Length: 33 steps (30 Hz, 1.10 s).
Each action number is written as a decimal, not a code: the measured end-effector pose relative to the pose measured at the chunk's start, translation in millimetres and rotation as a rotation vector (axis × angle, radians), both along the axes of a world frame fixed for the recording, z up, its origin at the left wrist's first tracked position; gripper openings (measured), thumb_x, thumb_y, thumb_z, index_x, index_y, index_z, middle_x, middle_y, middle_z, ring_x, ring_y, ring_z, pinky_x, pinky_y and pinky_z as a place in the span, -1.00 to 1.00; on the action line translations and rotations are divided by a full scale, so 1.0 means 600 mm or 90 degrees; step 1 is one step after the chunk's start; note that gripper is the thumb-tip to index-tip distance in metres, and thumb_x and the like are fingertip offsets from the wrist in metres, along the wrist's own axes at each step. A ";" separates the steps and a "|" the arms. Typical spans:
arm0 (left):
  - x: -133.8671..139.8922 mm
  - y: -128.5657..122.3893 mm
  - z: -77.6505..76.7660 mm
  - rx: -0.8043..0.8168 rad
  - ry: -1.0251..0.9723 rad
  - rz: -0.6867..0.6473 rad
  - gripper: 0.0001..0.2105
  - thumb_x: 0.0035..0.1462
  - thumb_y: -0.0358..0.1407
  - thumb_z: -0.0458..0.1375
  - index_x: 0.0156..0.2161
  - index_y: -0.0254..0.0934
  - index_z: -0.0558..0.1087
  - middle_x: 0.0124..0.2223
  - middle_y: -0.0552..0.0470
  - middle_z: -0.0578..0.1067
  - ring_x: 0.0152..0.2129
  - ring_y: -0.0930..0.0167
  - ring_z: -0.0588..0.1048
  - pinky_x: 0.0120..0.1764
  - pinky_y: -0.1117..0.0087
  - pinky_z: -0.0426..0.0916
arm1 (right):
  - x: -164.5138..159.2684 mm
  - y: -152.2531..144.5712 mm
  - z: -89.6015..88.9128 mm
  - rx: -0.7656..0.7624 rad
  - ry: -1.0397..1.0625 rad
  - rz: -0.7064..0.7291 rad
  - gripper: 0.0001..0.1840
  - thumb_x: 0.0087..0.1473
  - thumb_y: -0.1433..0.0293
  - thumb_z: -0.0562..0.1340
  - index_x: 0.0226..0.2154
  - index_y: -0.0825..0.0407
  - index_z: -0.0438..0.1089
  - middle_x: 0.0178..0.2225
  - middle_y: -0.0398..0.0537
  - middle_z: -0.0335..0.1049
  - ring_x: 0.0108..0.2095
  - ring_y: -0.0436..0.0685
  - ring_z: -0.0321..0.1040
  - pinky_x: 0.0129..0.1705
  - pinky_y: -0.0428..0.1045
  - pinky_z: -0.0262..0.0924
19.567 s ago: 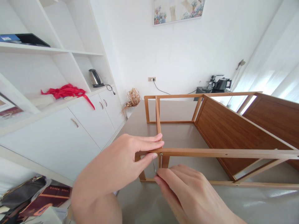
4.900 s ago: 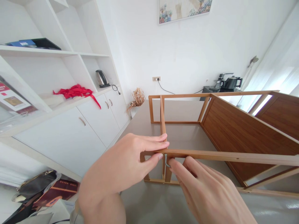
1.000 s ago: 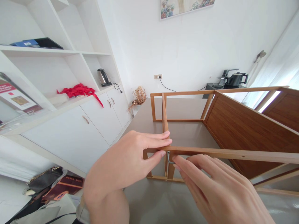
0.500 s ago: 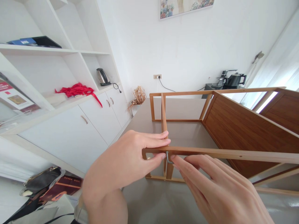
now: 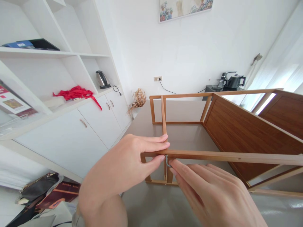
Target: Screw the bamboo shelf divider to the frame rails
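A wooden frame (image 5: pixel 203 154) with slim rails and brown panels (image 5: pixel 246 123) lies on its side on a grey table. My left hand (image 5: pixel 132 154) grips the corner where a crossbar (image 5: pixel 163 115) meets the near rail, fingers on top and thumb below. Between the thumb and forefinger of my right hand (image 5: pixel 210 189) is the long end of a bent hex key (image 5: pixel 167 161). Its short end meets the near rail's face at that joint, close to my left thumb tip. Any screw head there is hidden.
The grey table (image 5: pixel 151 205) extends under the frame. White shelving with cabinets (image 5: pixel 63 132) stands left, holding a steel kettle (image 5: pixel 102 79) and red cloth (image 5: pixel 77 93). Bags (image 5: pixel 40 186) lie low left. A black kettle (image 5: pixel 234 82) stands behind the frame, and dried plants (image 5: pixel 139 98) stand by the wall.
The hex key's free end and my right fingers have shifted slightly at the joint. My left hand keeps its grip. The whole view has moved a little.
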<state>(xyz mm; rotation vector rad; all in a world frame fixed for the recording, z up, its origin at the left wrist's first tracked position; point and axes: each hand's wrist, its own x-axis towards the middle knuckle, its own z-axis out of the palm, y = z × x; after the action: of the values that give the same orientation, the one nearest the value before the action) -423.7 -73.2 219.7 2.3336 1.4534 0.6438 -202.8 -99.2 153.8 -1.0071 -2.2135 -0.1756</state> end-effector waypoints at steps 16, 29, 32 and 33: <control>0.002 0.001 0.001 -0.004 -0.010 -0.008 -0.66 0.21 -0.23 0.16 0.09 0.10 0.51 0.15 0.34 0.46 0.08 0.31 0.49 0.09 0.38 0.47 | -0.047 0.020 -0.023 -0.163 0.015 0.055 -0.68 0.37 0.39 -0.08 -0.43 -0.01 0.15 -0.63 -0.28 0.21 -0.71 -0.08 0.01 -0.61 -0.07 -0.20; 0.002 0.001 0.001 -0.013 -0.013 -0.009 -0.65 0.22 -0.23 0.16 0.10 0.12 0.50 0.16 0.35 0.45 0.08 0.31 0.49 0.04 0.39 0.50 | -0.024 0.016 -0.017 -0.070 -0.041 0.075 -0.75 0.26 0.56 0.01 -0.44 0.00 0.14 -0.56 -0.25 0.20 -0.60 -0.04 0.05 -0.50 -0.07 -0.10; 0.001 0.001 0.000 -0.012 -0.012 -0.007 -0.65 0.22 -0.23 0.16 0.10 0.11 0.50 0.16 0.34 0.45 0.09 0.30 0.48 0.08 0.38 0.48 | -0.021 0.020 -0.017 -0.079 -0.045 0.073 -0.77 0.23 0.58 0.02 -0.41 0.00 0.17 -0.53 -0.24 0.23 -0.59 -0.04 0.09 -0.50 -0.07 -0.10; 0.001 0.001 0.000 -0.013 -0.013 -0.007 -0.65 0.22 -0.24 0.16 0.10 0.11 0.50 0.16 0.34 0.45 0.09 0.30 0.48 0.08 0.38 0.48 | -0.022 0.022 -0.017 -0.080 -0.043 0.074 -0.77 0.23 0.58 0.02 -0.41 -0.01 0.18 -0.53 -0.24 0.24 -0.58 -0.04 0.10 -0.49 -0.07 -0.09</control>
<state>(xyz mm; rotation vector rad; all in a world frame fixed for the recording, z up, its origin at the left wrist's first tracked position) -423.0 -72.6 219.4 2.3120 1.4304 0.6452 -215.8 -86.2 143.4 -0.9487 -2.3625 -0.0183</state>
